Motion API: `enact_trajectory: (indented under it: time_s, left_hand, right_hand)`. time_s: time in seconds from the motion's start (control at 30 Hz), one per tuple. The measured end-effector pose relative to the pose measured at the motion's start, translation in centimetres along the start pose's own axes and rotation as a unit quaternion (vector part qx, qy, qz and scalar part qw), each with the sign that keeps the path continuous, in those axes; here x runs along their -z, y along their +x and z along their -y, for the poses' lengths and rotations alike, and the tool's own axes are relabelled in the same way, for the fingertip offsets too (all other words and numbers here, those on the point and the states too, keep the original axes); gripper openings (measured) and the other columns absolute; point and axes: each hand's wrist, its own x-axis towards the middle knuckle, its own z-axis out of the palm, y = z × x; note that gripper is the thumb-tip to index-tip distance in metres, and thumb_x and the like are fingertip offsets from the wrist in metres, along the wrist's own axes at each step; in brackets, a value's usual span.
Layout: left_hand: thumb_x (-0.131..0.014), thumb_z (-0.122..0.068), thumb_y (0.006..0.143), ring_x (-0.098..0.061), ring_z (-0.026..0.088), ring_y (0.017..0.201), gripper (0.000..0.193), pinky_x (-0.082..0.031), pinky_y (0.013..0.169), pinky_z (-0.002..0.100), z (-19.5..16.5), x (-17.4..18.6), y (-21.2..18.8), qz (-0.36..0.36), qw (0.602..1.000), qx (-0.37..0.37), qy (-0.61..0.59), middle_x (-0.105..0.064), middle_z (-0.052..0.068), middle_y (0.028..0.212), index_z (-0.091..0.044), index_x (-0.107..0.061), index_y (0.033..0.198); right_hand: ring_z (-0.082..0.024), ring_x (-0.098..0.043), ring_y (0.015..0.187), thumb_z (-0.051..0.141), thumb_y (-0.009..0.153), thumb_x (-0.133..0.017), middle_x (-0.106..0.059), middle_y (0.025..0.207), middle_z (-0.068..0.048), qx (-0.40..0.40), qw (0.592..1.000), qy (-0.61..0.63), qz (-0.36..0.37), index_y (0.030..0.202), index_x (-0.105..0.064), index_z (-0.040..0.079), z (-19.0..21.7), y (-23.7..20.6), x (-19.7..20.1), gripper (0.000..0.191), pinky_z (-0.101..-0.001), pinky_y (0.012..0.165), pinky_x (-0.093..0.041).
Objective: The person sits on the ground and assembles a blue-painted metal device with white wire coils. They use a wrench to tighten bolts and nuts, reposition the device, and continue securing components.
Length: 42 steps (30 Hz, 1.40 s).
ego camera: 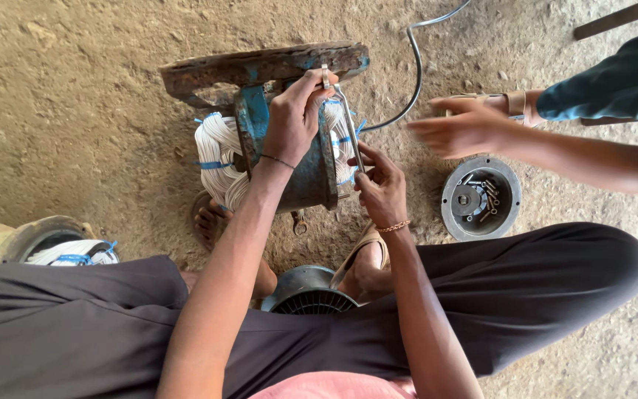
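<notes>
On the dirt floor (75,111), between the person's feet, stands a worn blue-painted metal motor housing (308,174) with bundles of white winding wire tied with blue straps (215,151) bulging from its sides. The left hand (297,118) is closed over the housing's top, fingers pinching the upper end of a thin silver metal rod (348,129). The right hand (382,185) grips the rod's lower end, just beside the housing. Near the right knee lies a round grey metal end cover holding loose bolts (480,198). Another person's hand (463,127) hovers open above it.
</notes>
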Motion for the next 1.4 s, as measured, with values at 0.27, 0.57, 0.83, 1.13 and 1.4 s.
enact_trajectory:
  time_s: [0.27, 0.57, 0.83, 1.13, 1.4]
  left_hand:
    - [-0.061, 0.004, 0.103, -0.078, 0.026, 0.107, 0.023, -0.068, 0.084, 0.033, -0.5, 0.2, 0.1, 0.004, 1.000, 0.022, -0.013, -0.076, 0.015, 0.114, -0.005, -0.063, 0.125]
    - [-0.064, -0.002, 0.104, -0.078, 0.025, 0.103, 0.020, -0.067, 0.080, 0.033, 0.7, -0.4, -0.4, 0.004, 1.000, 0.026, -0.002, -0.077, 0.014, 0.112, -0.006, -0.062, 0.124]
    - [-0.060, -0.010, 0.108, -0.080, 0.021, 0.095, 0.015, -0.065, 0.072, 0.030, 1.6, -1.1, -0.2, 0.013, 0.998, 0.068, 0.006, -0.077, 0.012, 0.108, -0.009, -0.066, 0.121]
    - [-0.064, -0.005, 0.104, -0.079, 0.025, 0.102, 0.016, -0.067, 0.078, 0.033, -1.0, 0.2, 0.5, 0.000, 0.999, 0.031, -0.010, -0.076, 0.013, 0.112, -0.006, -0.065, 0.120]
    - [-0.061, -0.001, 0.106, -0.079, 0.026, 0.105, 0.015, -0.067, 0.080, 0.035, -0.7, 0.1, 0.1, -0.003, 1.000, 0.015, -0.013, -0.077, 0.013, 0.113, -0.007, -0.064, 0.120]
  right_hand:
    - [-0.005, -0.061, 0.067, -0.007, 0.088, -0.058, -0.074, 0.118, -0.009, -0.006, 1.000, 0.025, 0.018, 0.142, -0.061, 0.012, 1.3, -0.8, 0.2, 0.057, -0.0181, 0.046, -0.054]
    - [-0.005, -0.060, 0.075, -0.006, 0.089, -0.059, -0.071, 0.118, -0.009, 0.008, 0.995, 0.066, 0.079, 0.145, -0.056, 0.010, 0.4, 0.1, 1.0, 0.057, -0.0191, 0.052, -0.055]
    - [-0.016, -0.068, 0.091, 0.011, 0.111, -0.066, -0.072, 0.130, -0.010, 0.151, 0.979, 0.102, -0.087, 0.129, -0.067, 0.006, 4.5, -2.8, 3.0, 0.018, -0.0278, 0.079, -0.061]
    - [-0.011, -0.067, 0.069, 0.051, 0.100, -0.039, -0.067, 0.094, -0.007, -0.063, 0.841, 0.525, 0.114, 0.136, -0.053, 0.008, 13.7, -5.3, 6.7, 0.058, -0.0254, 0.052, -0.055]
    - [-0.002, -0.041, 0.050, 0.018, 0.106, -0.050, -0.066, 0.082, 0.002, -0.102, 0.995, 0.002, -0.002, 0.141, -0.059, 0.008, 4.7, 0.0, 1.9, 0.037, -0.0174, 0.043, -0.038]
